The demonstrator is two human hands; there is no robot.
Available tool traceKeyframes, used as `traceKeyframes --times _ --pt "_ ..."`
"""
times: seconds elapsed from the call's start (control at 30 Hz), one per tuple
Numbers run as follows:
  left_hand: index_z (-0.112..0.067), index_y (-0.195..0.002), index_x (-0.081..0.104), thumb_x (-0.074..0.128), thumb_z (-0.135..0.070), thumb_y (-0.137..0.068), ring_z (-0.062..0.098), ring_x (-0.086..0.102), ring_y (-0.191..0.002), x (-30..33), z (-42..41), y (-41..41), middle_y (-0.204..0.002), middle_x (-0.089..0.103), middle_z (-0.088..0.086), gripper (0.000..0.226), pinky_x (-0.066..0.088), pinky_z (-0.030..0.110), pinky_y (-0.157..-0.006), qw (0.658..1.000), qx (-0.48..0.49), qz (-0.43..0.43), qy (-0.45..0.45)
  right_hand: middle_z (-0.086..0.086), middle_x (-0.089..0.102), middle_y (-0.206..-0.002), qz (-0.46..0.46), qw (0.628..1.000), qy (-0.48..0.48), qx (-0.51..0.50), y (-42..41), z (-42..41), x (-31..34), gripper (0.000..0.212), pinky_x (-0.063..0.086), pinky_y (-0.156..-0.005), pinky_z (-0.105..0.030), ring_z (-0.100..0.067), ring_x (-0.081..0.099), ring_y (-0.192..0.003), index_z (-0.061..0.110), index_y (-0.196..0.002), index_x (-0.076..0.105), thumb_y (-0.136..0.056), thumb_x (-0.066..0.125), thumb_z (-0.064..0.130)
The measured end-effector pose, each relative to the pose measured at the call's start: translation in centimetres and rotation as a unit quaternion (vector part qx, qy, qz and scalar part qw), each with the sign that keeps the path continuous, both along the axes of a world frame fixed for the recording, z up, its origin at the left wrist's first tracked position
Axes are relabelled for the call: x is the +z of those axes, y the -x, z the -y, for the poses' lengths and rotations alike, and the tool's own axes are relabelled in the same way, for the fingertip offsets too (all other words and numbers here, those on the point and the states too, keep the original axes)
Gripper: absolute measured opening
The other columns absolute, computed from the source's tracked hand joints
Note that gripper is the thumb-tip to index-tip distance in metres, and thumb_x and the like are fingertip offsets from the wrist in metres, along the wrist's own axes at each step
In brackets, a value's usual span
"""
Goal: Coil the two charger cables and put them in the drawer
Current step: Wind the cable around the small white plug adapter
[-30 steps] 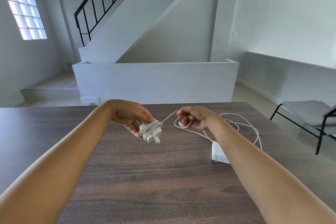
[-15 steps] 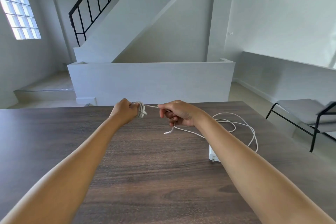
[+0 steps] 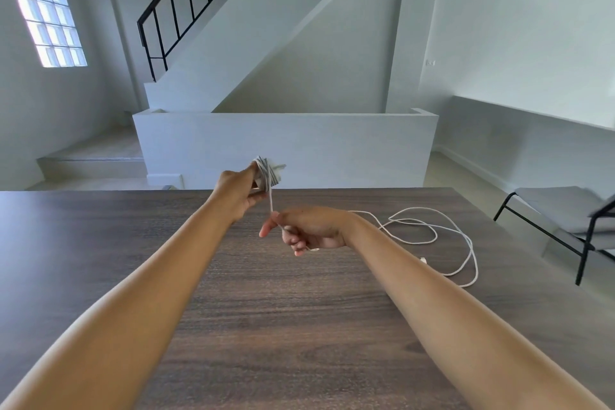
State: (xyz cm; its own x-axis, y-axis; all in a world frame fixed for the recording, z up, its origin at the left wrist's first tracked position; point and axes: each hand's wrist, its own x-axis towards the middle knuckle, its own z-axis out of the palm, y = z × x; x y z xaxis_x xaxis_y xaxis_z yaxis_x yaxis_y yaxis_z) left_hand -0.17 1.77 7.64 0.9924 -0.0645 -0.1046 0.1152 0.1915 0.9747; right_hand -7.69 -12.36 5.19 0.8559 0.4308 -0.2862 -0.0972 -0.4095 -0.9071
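My left hand [image 3: 238,195] grips a white charger [image 3: 269,173] with its cable wound tightly around it, held up above the far part of the dark wooden table [image 3: 100,243]. A short taut length of that cable runs down to my right hand [image 3: 307,228], which pinches its free end just below and to the right. The second white cable [image 3: 429,236] lies loose in tangled loops on the table to the right of my right forearm. Its charger block is hidden behind my right arm. No drawer is in view.
A grey chair with a black frame [image 3: 565,220] stands off the table's right side. A low white wall [image 3: 286,146] and a staircase with a black railing [image 3: 186,7] lie beyond the table's far edge.
My left hand has lifted the wound charger higher and turned it. My right hand has dropped lower and nearer, pulling the remaining cable end down under the bundle.
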Motion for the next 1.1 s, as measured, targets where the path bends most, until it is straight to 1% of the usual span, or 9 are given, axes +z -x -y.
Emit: traceKeyframes --times 0.1,0.17,0.3,0.5,0.7,0.8,0.87,1.0,1.1 --pt "0.0 -0.092 0.062 0.054 -0.018 -0.095 0.023 0.066 -0.076 0.4 -0.3 0.6 -0.086 0.065 0.015 0.02 0.061 0.034 -0.06 0.992 -0.1 -0.029 0.071 0.002 0.038 -0.064 -0.019 0.999 0.025 -0.002 -0.3 0.8 -0.2 0.039 0.036 -0.061 -0.025 -0.01 0.034 -0.056 0.017 -0.118 0.057 -0.102 0.033 0.044" --pt "-0.001 -0.093 0.062 0.05 -0.017 -0.097 0.022 0.068 -0.073 0.6 -0.7 0.6 -0.087 0.064 0.015 0.021 0.061 0.034 -0.064 0.986 -0.148 -0.022 0.072 0.001 0.04 -0.066 -0.025 0.999 0.04 -0.02 -0.6 1.7 -0.3 0.039 0.036 -0.061 -0.025 -0.01 0.035 -0.057 0.017 -0.122 0.057 -0.102 0.035 0.043" --pt "0.0 -0.1 0.061 0.044 -0.017 -0.098 0.02 0.068 -0.076 1.4 -1.9 0.5 -0.09 0.06 0.014 0.024 0.061 0.032 -0.069 0.969 -0.245 0.004 0.042 0.002 0.045 -0.064 0.059 0.985 0.123 -0.106 -0.9 4.0 -0.7 0.033 0.037 -0.049 -0.019 -0.007 0.04 -0.051 0.016 -0.111 0.066 -0.1 0.044 0.038" --pt "0.004 -0.115 0.061 0.077 -0.043 -0.065 0.021 0.068 -0.081 2.3 -2.8 0.9 -0.096 0.069 0.015 0.071 0.057 0.027 -0.071 0.859 -0.434 0.062 -0.263 0.011 0.044 -0.043 0.205 0.942 0.153 -0.217 -1.9 5.1 0.3 0.024 0.034 -0.051 -0.022 -0.008 0.038 -0.046 0.012 -0.084 0.072 -0.094 0.059 0.03" --pt "-0.002 -0.099 0.06 0.059 -0.034 -0.092 0.021 0.066 -0.079 1.7 -0.7 1.0 -0.092 0.066 0.012 0.032 0.057 0.031 -0.074 0.813 -0.327 0.172 -0.45 -0.001 0.064 -0.078 0.329 0.885 0.222 -0.243 -1.6 4.0 2.9 0.028 0.035 -0.055 -0.018 -0.006 0.05 -0.062 0.003 -0.087 0.071 -0.095 0.052 0.023" --pt "0.005 -0.087 0.061 0.046 -0.035 -0.098 0.026 0.063 -0.071 1.4 -0.3 1.1 -0.083 0.065 0.018 0.044 0.049 0.03 -0.066 0.758 -0.251 0.253 -0.546 0.005 0.059 -0.071 0.32 0.891 0.195 -0.256 -1.2 3.3 3.8 0.028 0.035 -0.054 -0.016 -0.003 0.049 -0.06 0.009 -0.086 0.069 -0.098 0.047 0.022" --pt "-0.002 -0.077 0.055 0.043 -0.035 -0.098 0.021 0.051 -0.062 1.2 -0.2 1.0 -0.071 0.058 0.011 0.041 0.038 0.029 -0.059 0.742 -0.208 0.282 -0.572 0.008 0.053 -0.061 0.305 0.9 0.173 -0.259 -1.0 2.9 4.2 0.028 0.036 -0.053 -0.021 -0.007 0.045 -0.055 0.012 -0.083 0.069 -0.097 0.046 0.021" --pt "-0.006 -0.1 0.042 0.04 -0.031 -0.099 0.013 0.049 -0.068 0.7 0.4 0.9 -0.085 0.054 0.005 0.025 0.036 0.027 -0.054 0.768 -0.135 0.275 -0.562 0.001 0.05 -0.058 0.265 0.927 0.096 -0.248 -0.9 2.0 4.3 0.032 0.037 -0.062 -0.028 -0.016 0.043 -0.057 0.019 -0.07 0.066 -0.094 0.046 0.016" --pt "-0.005 -0.099 0.039 0.04 -0.026 -0.097 0.013 0.047 -0.067 0.0 1.0 0.7 -0.082 0.048 0.003 0.021 0.033 0.029 -0.052 0.808 -0.063 0.28 -0.515 0.001 0.057 -0.065 0.23 0.944 0.054 -0.23 -0.7 1.5 4.1 0.027 0.04 -0.063 -0.026 -0.013 0.049 -0.063 0.022 -0.074 0.068 -0.094 0.05 0.017"
